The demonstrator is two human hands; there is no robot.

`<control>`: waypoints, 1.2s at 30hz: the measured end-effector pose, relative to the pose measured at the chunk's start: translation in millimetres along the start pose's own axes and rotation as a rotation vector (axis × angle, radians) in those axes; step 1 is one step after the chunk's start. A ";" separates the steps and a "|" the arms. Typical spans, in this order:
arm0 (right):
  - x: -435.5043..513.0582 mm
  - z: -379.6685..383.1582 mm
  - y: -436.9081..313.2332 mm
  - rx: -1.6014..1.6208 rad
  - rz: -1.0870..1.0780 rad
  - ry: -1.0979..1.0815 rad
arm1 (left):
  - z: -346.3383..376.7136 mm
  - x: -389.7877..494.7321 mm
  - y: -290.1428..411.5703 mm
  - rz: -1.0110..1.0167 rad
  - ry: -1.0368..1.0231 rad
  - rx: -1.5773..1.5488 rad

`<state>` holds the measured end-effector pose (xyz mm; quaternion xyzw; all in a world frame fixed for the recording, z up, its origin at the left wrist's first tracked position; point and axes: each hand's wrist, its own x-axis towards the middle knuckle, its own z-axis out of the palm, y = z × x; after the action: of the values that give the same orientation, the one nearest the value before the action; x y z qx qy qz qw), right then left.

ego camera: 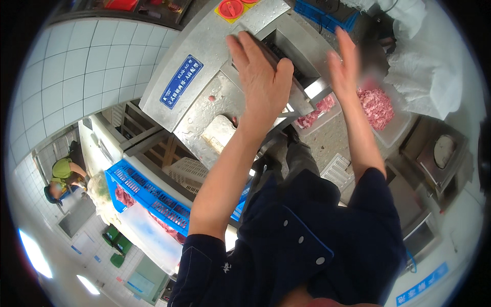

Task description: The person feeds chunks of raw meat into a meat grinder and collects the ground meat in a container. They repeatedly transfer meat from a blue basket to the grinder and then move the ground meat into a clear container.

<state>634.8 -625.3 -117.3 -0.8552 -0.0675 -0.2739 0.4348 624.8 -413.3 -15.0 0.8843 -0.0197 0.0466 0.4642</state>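
My left hand [264,78] lies spread over a steel cover [297,98] beside the feed opening [303,73] of a stainless-steel meat-cutting machine [161,88]. Its fingers reach the cover's far edge, and the thumb points toward the opening. To the right of that opening my right hand [342,63] is raised, slightly blurred, with nothing in it. On the steel top, left of my forearm, sits a white block [219,132] with scraps of meat near it. Lower down, a clear plastic tub [333,119] holds pieces of meat. Minced meat [376,109] fills part of another clear tub [399,128].
Red rotary knobs [231,8] are mounted on the machine's far end. At left, a blue plastic crate [149,195] of meat stands on a table. Another person [65,172] works beyond it. White plastic sheeting [422,73] hangs at right. A drain grate [337,170] lies in the floor.
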 end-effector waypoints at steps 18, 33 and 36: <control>55.7 105.8 51.0 -0.512 -0.093 -0.811 | 0.4 -5.6 -0.9 0.160 0.099 0.265; -67.5 -89.4 72.3 0.478 0.935 0.198 | -85.1 -133.7 -59.8 -0.077 -0.399 0.222; -80.0 -83.4 47.9 0.463 0.912 0.186 | -169.5 -204.5 -74.4 -0.189 -0.107 0.242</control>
<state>550.3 -709.9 -153.9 -0.6513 0.2921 -0.1093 0.6918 416.3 -233.3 -0.8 0.9329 0.0446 -0.0423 0.3549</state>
